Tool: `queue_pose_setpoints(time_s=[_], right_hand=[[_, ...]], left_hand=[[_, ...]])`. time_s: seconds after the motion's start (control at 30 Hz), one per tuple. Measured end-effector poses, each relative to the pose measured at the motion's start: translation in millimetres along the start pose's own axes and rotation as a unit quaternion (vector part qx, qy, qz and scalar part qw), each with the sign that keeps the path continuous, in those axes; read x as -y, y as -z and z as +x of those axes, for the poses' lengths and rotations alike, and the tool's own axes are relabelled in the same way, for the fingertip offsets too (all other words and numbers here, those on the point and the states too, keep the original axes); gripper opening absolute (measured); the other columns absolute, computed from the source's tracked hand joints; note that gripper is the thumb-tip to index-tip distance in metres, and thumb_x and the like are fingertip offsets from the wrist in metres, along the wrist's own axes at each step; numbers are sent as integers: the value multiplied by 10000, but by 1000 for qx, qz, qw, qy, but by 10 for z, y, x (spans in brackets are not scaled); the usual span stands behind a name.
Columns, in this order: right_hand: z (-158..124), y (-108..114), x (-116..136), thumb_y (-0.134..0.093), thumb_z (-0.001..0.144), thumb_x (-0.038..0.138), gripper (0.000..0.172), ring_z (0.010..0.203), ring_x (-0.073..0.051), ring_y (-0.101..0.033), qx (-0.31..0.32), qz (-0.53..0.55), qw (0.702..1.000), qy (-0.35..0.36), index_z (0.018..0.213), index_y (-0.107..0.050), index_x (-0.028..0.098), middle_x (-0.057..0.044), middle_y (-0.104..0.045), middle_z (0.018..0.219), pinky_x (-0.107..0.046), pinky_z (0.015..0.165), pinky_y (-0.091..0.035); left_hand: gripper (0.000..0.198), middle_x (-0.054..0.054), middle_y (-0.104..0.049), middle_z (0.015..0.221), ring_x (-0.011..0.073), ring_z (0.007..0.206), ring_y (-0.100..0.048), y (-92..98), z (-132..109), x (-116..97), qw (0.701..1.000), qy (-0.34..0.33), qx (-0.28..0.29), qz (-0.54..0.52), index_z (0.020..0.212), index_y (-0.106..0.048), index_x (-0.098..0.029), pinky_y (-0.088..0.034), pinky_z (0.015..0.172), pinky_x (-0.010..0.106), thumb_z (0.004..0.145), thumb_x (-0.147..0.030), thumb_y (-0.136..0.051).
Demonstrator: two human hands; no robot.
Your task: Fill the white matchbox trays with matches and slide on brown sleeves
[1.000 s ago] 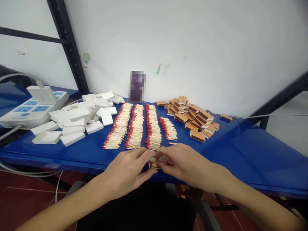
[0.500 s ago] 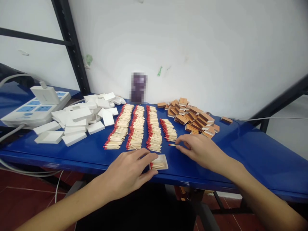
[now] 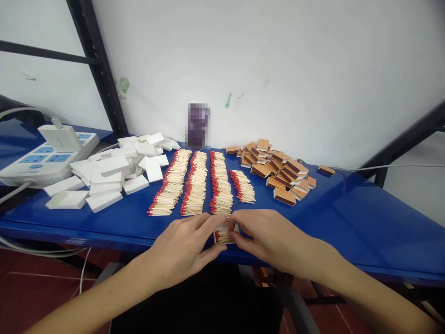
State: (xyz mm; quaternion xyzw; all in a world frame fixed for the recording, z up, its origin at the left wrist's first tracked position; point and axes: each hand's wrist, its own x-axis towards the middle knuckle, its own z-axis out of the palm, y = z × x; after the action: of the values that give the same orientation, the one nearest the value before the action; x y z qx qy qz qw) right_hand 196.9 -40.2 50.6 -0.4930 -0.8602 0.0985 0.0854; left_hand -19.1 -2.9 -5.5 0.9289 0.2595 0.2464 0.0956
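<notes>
On my feed the two forearms come in from the bottom edge and meet at the near lip of the blue table [image 3: 347, 222]. The left hand [image 3: 184, 246] lies palm down, forefinger and thumb closed around the left end of a small white tray [image 3: 225, 228], steadying it flat on the table. The right hand [image 3: 267, 236] is curled over the tray's right end, fingertips down on it. They cover most of it, so I can't say whether they pinch a stick or only press the load level. What does show is a few red-tipped matches in the tray [image 3: 221, 237], heads to the left.

I judge the step in hand to be filling that tray, with the load being settled. A further move would call for a light grip on the sticks, heads kept to the same end, and the left hand holding the tray from sliding off the edge.

Just beyond lie three long rows of matches [image 3: 194, 183] and a shorter row [image 3: 243, 185] to their right. Left of them is a heap of empty white trays [image 3: 114, 171], and right of them a heap of brown sleeves [image 3: 278, 169], one lone sleeve [image 3: 327, 170] apart. A power strip [image 3: 45, 155] sits far left, and a blurred dark object [image 3: 198, 125] stands against the wall.
</notes>
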Motion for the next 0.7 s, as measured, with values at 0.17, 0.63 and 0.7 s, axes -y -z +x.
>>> queue_pose_setpoints(time_s=[0.17,0.63,0.7], right_hand=[[-12,94,-219,-511,953,273,135,563,-126,-482,-66,-4,994,-85,1020,-610,210,35,-560,651,-244,553,-300],[100,70,-689,-511,936,247,175,570,-133,-463,-34,-27,988,-150,914,-678,202,16,-537,624,-254,575,-295],[87,74,-706,-496,938,247,166,585,-134,-467,-19,-25,989,-145,862,-637,202,15,-547,644,-255,576,-293]], left_hand=[[257,36,-674,1086,230,899,-697,4,18,11,1000,-9,1,0,1194,-514,-240,-575,742,364,963,-338,-572],[234,43,-677,1070,220,880,-696,-5,13,26,999,-27,-24,3,1175,-536,-222,-587,745,363,970,-333,-559],[230,43,-678,1069,220,877,-697,-9,17,28,999,-27,-25,3,1172,-536,-224,-587,747,364,971,-334,-558]])
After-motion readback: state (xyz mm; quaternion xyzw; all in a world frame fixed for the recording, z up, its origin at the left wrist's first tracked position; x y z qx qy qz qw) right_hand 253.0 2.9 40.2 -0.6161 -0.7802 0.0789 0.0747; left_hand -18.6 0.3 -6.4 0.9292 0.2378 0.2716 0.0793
